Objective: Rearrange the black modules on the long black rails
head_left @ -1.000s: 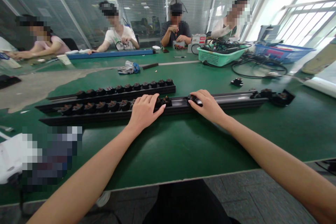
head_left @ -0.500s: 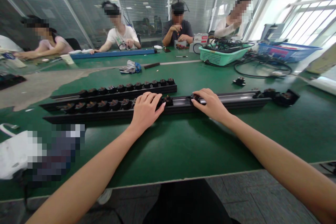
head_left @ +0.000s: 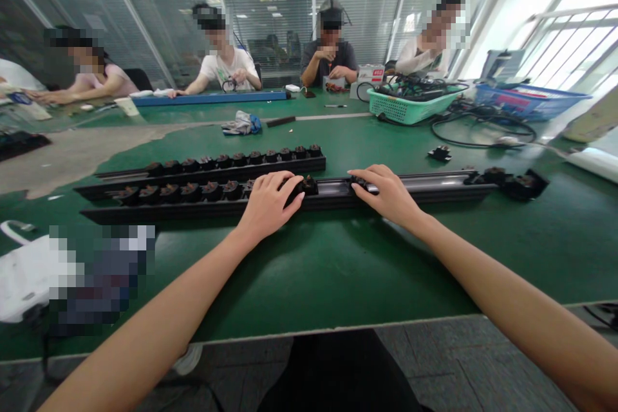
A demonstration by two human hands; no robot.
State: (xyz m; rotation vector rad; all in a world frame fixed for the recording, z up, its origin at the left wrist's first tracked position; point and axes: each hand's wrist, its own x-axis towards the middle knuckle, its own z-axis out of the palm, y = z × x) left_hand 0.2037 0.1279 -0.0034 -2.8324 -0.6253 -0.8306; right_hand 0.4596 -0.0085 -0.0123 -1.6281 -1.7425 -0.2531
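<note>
A long black channel (head_left: 434,193) lies across the green table, with a row of round black sockets (head_left: 190,192) in its left half. My left hand (head_left: 271,201) grips a black socket in the channel near its middle, and part of that socket is hidden under the fingers. Just right of it sits another socket (head_left: 309,185). My right hand (head_left: 383,192) pinches a separate black socket (head_left: 356,181) inside the channel, with a bare stretch of metal between. Behind lies a second black channel (head_left: 318,163) that also holds several sockets.
Loose black parts (head_left: 524,183) lie at the channel's right end, and a small one (head_left: 440,153) behind it. Farther back are a green basket (head_left: 410,108), a blue basket (head_left: 531,103), cables and a glove (head_left: 241,123). Several people sit across the table.
The view has shifted slightly. My right hand and the socket in it are a little farther left along the channel; my left hand has barely moved.
</note>
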